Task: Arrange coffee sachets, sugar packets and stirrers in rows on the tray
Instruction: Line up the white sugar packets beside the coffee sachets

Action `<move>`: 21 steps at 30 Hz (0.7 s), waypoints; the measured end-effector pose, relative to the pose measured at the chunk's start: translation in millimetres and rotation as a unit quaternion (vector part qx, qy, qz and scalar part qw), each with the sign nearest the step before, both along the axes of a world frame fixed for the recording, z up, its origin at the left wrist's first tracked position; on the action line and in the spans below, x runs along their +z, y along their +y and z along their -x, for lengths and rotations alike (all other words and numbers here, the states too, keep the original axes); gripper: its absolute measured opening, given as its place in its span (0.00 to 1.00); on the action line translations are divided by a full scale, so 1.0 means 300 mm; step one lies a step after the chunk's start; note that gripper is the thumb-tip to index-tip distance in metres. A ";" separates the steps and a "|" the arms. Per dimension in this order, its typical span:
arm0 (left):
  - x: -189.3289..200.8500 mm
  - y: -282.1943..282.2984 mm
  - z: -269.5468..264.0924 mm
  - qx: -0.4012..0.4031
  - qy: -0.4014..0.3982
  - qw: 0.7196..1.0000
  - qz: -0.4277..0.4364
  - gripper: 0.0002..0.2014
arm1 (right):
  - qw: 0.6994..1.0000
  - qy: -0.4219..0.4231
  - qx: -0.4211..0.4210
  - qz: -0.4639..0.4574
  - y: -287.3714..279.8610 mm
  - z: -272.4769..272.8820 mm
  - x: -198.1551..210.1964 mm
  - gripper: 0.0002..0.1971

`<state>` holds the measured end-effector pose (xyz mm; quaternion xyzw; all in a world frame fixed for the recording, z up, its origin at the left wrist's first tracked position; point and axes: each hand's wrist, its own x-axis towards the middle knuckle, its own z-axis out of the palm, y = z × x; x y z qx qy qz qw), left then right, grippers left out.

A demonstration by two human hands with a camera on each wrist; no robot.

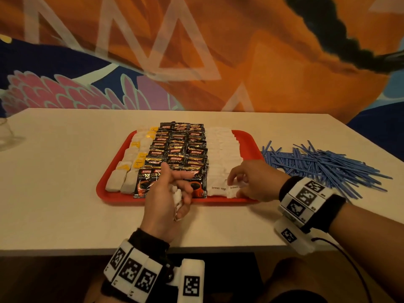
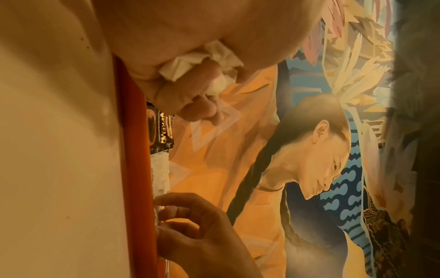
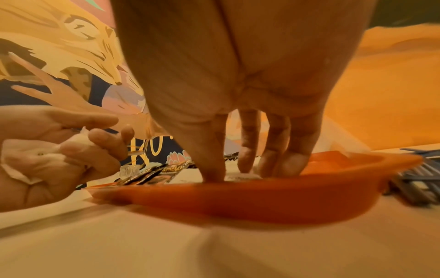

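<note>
Right now the red tray [image 1: 113, 189] sits near the middle of the white table [image 1: 65, 193], closer to its front edge, and it is almost covered with rows. Black coffee sachets [image 1: 177, 154] fill the middle rows from the tray's far edge to its front edge. White sugar packets [image 1: 220, 154] marked "brown sugar" run in rows to the right of them, and pale packets with yellow labels [image 1: 131, 162] lie in rows along the tray's left edge. Blue stirrers [image 1: 323, 165] lie in a loose heap on the table, just beside the tray's right edge and not on it.

At the tray's front right corner the right hand [image 1: 253, 182] reaches down, its thumb and fingertips [image 3: 250, 159] pressing on the nearest white sugar packet; the fingers are bent and spread narrowly over it. Over the tray's front edge, in front of the coffee sachets, the left hand [image 1: 168, 197] hangs with its lower fingers curled around a bunch of white packets [image 2: 200, 62], while its forefinger and thumb stick out loosely.

A clear glass [image 1: 5, 134] stands at the table's left edge. Behind the table's far edge rises a painted mural wall [image 1: 218, 51] in orange, blue and pink.
</note>
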<state>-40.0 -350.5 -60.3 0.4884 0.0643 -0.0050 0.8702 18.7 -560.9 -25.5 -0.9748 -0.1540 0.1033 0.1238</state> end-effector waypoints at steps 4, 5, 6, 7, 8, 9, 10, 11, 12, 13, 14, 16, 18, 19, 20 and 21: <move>0.008 -0.008 0.003 -0.020 0.005 0.999 0.029 0.33 | 0.997 -0.055 0.004 -0.052 0.003 0.013 0.014 0.13; 0.012 -0.013 0.003 -0.024 0.008 0.999 0.032 0.34 | 0.993 -0.079 0.011 -0.084 0.011 0.021 0.019 0.11; 0.016 -0.019 0.004 -0.027 0.012 0.999 0.032 0.35 | 0.988 -0.097 0.020 -0.123 0.024 0.032 0.028 0.09; 0.020 -0.026 0.005 -0.032 0.015 0.999 0.030 0.36 | 0.980 -0.104 0.027 -0.167 0.041 0.047 0.040 0.07; 0.023 -0.033 0.004 -0.039 0.018 0.999 0.025 0.37 | 0.972 -0.100 0.036 -0.211 0.061 0.062 0.052 0.06; 0.026 -0.039 0.005 -0.047 0.019 0.999 0.020 0.37 | 0.964 -0.085 0.049 -0.247 0.079 0.076 0.065 0.06; 0.029 -0.044 0.007 -0.058 0.020 0.998 0.014 0.38 | 0.959 -0.063 0.069 -0.269 0.095 0.089 0.075 0.07; 0.030 -0.048 0.007 -0.069 0.019 0.997 0.008 0.38 | 0.957 -0.037 0.094 -0.274 0.111 0.101 0.082 0.09; 0.032 -0.050 0.008 -0.080 0.019 0.997 0.003 0.38 | 0.957 -0.012 0.116 -0.267 0.124 0.113 0.085 0.10; 0.034 -0.051 0.011 -0.091 0.020 0.996 0.000 0.39 | 0.956 0.005 0.131 -0.261 0.136 0.125 0.082 0.10; 0.035 -0.052 0.014 -0.105 0.021 0.994 0.001 0.39 | 0.954 0.011 0.137 -0.266 0.146 0.135 0.075 0.09; 0.036 -0.052 0.020 -0.134 0.018 0.991 0.005 0.39 | 0.943 0.011 0.128 -0.308 0.161 0.152 0.060 0.06; 0.038 -0.051 0.026 -0.153 0.015 0.988 -0.001 0.38 | 0.921 0.031 0.102 -0.375 0.169 0.160 0.043 0.04; 0.040 -0.050 0.030 -0.162 0.011 0.987 -0.008 0.37 | 0.909 0.046 0.084 -0.406 0.170 0.163 0.036 0.04; 0.042 -0.050 0.034 -0.170 0.006 0.985 -0.019 0.37 | 0.899 0.055 0.067 -0.429 0.170 0.167 0.032 0.04; 0.044 -0.051 0.038 -0.173 0.000 0.984 -0.031 0.37 | 0.892 0.057 0.052 -0.445 0.170 0.169 0.028 0.04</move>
